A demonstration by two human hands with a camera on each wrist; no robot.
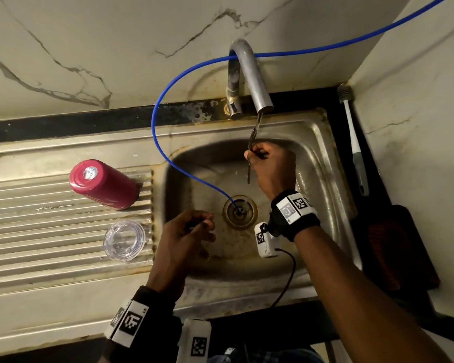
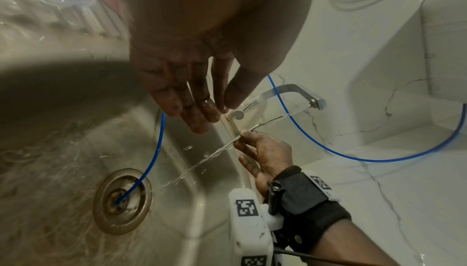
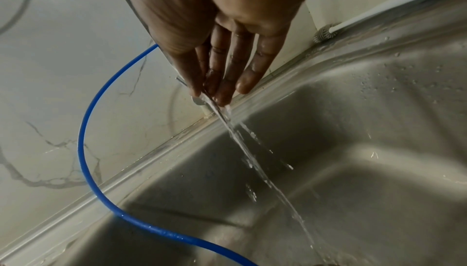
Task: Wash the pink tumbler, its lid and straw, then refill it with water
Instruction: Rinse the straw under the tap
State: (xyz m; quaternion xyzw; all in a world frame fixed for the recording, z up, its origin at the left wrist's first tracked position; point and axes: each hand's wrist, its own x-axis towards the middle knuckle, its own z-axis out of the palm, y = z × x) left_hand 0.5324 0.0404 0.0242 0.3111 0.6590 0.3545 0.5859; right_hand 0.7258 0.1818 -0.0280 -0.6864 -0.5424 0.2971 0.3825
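Note:
The pink tumbler [image 1: 102, 183] stands upside down on the ribbed drainboard at the left. Its clear lid [image 1: 124, 240] lies flat just in front of it. My right hand [image 1: 254, 155] pinches the clear straw [image 1: 253, 136] under the tap [image 1: 252, 74], and water runs through the straw [image 2: 274, 119] and out of its lower end into the basin. The right wrist view shows my fingertips [image 3: 220, 90] closed around the wet straw [image 3: 216, 107]. My left hand [image 1: 205, 224] hovers over the basin near the drain, wet, with relaxed fingers [image 2: 194, 114] holding nothing.
A blue hose [image 1: 157, 132] loops from the upper right over the tap and down into the drain [image 1: 240, 211]. A bottle brush [image 1: 354, 142] lies on the counter right of the steel sink [image 1: 323, 158]. A dark reddish object [image 1: 393, 247] sits at the right edge.

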